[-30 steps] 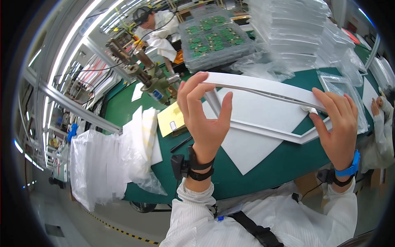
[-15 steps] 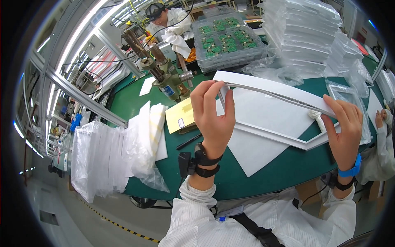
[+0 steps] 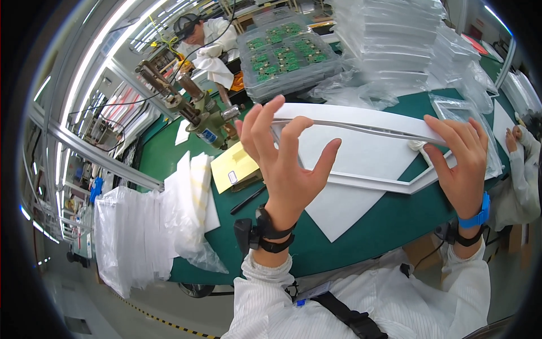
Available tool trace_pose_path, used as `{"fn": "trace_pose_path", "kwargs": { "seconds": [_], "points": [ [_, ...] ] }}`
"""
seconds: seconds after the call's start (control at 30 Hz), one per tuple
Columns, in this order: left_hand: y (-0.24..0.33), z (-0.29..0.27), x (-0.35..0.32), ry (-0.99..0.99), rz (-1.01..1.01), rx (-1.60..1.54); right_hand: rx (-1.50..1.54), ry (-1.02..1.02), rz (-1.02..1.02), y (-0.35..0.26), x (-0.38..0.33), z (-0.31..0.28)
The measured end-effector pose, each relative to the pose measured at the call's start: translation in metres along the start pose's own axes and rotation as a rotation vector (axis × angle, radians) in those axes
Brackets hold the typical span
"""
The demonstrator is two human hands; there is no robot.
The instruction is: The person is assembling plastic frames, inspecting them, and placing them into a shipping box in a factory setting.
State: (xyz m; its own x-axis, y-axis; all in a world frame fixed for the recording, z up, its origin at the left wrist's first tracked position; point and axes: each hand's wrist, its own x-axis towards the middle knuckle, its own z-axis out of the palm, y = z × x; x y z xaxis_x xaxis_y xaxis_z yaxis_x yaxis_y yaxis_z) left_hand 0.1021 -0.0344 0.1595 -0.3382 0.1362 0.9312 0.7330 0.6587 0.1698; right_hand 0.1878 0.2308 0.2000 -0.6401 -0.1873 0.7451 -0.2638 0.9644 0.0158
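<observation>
A white rectangular frame (image 3: 361,117) with a hollow middle is tilted up above the green table (image 3: 389,220). My right hand (image 3: 462,164) pinches its right end between thumb and fingers. At the other end my left hand (image 3: 291,164) has its fingers spread, the thumb apart from the frame; whether the fingertips still touch its far edge I cannot tell. Beneath the frame lies a large white sheet (image 3: 333,217). A black pen (image 3: 247,201) and a yellow card (image 3: 230,166) rest left of my left hand.
Bagged white pieces (image 3: 130,231) stand at the left table edge. Behind are a green hand press (image 3: 209,127), clear trays (image 3: 288,85) of green circuit boards and a tall stack of wrapped white parts (image 3: 389,51). A bagged frame (image 3: 485,144) lies right. Co-workers sit far left and right.
My left hand has opened from its pinch on the frame's left end, fingers spreading. The right hand keeps its grip. The whole view has shifted, so the surroundings appear further left.
</observation>
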Motion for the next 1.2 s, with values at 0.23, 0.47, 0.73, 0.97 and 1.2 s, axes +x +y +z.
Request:
{"fn": "trace_pose_path", "kwargs": {
  "seconds": [0.23,0.47,0.73,0.97,1.2],
  "points": [
    [0.019,0.011,0.01,-0.137,0.135,-0.036,0.025,-0.025,0.016,0.001,0.0,0.001],
    [0.023,0.023,-0.001,-0.024,0.073,-0.168,0.019,-0.026,0.032,-0.011,0.002,-0.003],
    [0.033,0.019,0.006,-0.099,-0.021,-0.17,0.155,-0.026,0.007,-0.027,0.013,0.013],
    [0.035,0.019,0.009,-0.107,0.024,-0.152,0.098,-0.034,0.066,-0.032,0.017,0.017],
    [0.039,0.022,0.011,-0.102,0.031,-0.129,0.102,-0.075,0.098,-0.031,0.02,0.015]
  ]
}}
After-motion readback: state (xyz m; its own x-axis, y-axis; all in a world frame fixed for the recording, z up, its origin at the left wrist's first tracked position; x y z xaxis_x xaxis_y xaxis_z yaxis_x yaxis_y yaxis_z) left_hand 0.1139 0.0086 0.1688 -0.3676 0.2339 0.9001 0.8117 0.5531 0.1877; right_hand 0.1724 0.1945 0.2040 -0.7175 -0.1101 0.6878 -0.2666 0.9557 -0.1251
